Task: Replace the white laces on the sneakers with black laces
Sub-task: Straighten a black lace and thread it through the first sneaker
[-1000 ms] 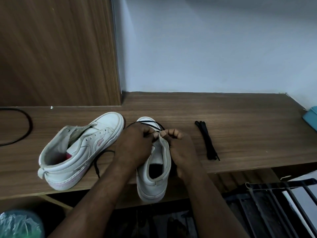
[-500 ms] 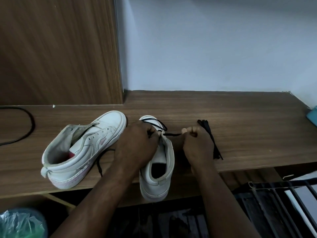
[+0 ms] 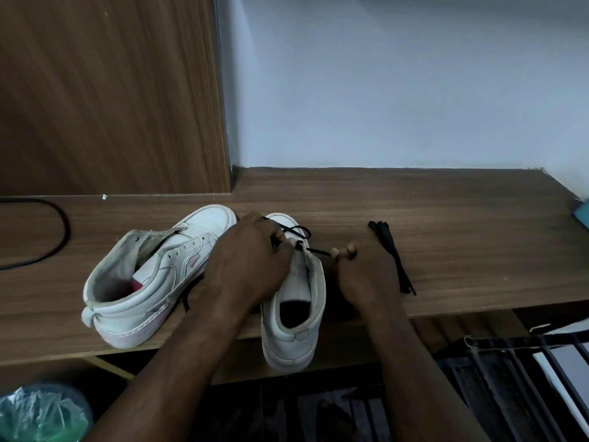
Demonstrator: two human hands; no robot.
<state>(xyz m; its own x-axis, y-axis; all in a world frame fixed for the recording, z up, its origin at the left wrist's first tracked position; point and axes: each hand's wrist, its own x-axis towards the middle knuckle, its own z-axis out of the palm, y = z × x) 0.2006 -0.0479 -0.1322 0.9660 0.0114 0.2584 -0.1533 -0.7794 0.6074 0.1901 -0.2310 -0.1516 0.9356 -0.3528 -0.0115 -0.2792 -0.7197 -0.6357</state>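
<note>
Black lace (image 3: pixel 317 251) stretched taut between two grips, seen from the head camera. The right hand (image 3: pixel 366 275) is closed on the lace: its curled fingertips (image 3: pixel 350 248) pinch the free end, and the strand runs from this pinch leftward to the upper eyelets of the near sneaker (image 3: pixel 296 314). The left hand (image 3: pixel 251 266) lies over the front of that sneaker, fingers curled and closed on the lace at the eyelets. A loop of the same lace arcs out just beyond these fingers, over the white toe cap. Another length of black lace trails out from under the left wrist, toward the viewer.

The near sneaker sits directly beneath and between the two grips, toe pointing away and heel overhanging the front edge of the wooden table (image 3: pixel 446 218). The second sneaker (image 3: pixel 153 282), also white, rests just left of the left-hand grip. It is angled with its toe toward the left knuckles, its eyelets are bare, and its tongue is pulled up.

A spare black lace (image 3: pixel 393 256), bundled lengthwise, lies on the table just right of the right-hand pinch, close to the knuckles; whether it touches them cannot be told.

Well left of both grips, a black cable (image 3: pixel 60 231) curves across the table. Beyond the hands stand a wood panel (image 3: pixel 111 90) and a pale wall (image 3: pixel 382 74). Below the table edge are a plastic bag (image 3: pixel 38 413) on the left-hand side and a dark metal rack (image 3: pixel 516 378) on the right-hand side.
</note>
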